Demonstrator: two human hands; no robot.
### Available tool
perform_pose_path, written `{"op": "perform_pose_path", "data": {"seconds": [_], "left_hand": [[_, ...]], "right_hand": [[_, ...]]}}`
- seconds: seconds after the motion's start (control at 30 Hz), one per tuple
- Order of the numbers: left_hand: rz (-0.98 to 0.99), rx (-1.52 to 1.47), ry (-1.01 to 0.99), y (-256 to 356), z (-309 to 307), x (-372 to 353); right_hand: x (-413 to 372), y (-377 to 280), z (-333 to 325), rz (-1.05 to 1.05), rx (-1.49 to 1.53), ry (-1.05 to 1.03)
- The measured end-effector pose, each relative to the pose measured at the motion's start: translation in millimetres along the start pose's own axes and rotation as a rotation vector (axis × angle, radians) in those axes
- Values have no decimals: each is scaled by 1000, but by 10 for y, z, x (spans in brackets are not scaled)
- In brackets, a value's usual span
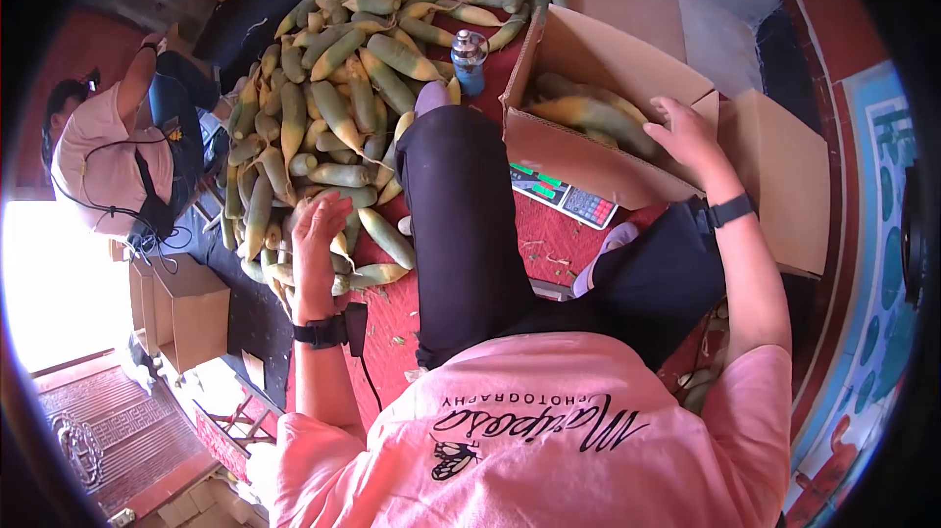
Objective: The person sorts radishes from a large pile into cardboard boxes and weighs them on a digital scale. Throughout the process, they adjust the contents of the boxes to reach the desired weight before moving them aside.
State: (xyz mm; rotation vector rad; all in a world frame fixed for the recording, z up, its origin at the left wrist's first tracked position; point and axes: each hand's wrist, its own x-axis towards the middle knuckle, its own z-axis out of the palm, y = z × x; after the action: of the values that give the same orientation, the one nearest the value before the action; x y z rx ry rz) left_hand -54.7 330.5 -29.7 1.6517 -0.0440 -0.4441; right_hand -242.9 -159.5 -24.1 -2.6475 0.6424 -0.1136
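My left hand [319, 234] is raised at the near edge of a big heap of green radishes [338, 106], fingers stretched and nothing visible in them. At the right, my right hand [686, 136] is over the near side of an open cardboard box [598, 155], its fingers apart. Several long green radishes [598, 118] lie inside that box, close to my right fingertips; whether they touch cannot be made out. The box sits on a digital scale [564, 197] with green displays and a keypad.
A blue bottle with a metal cap [470, 62] stands beside the heap. Another open box [779, 180] is at the right. A person [113, 155] sits at the left, near more cardboard boxes [181, 307]. Red matting [382, 371] covers the floor around my legs.
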Motion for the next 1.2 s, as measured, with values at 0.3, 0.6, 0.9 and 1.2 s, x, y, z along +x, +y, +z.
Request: {"op": "perform_pose_path", "data": {"seconds": [0.3, 0.6, 0.9, 1.2], "left_hand": [[-339, 131, 84, -1293, -491, 109], [-499, 373, 359, -2556, -870, 33], [-673, 699, 710, -2981, -1153, 277], [-678, 922, 428, -3149, -1116, 656]], "right_hand": [[-604, -173, -469, -24, -103, 236], [-1057, 730, -514, 60, -342, 431], [-1058, 1003, -389, 158, -189, 393], [-1059, 771, -414, 195, -298, 383]]}}
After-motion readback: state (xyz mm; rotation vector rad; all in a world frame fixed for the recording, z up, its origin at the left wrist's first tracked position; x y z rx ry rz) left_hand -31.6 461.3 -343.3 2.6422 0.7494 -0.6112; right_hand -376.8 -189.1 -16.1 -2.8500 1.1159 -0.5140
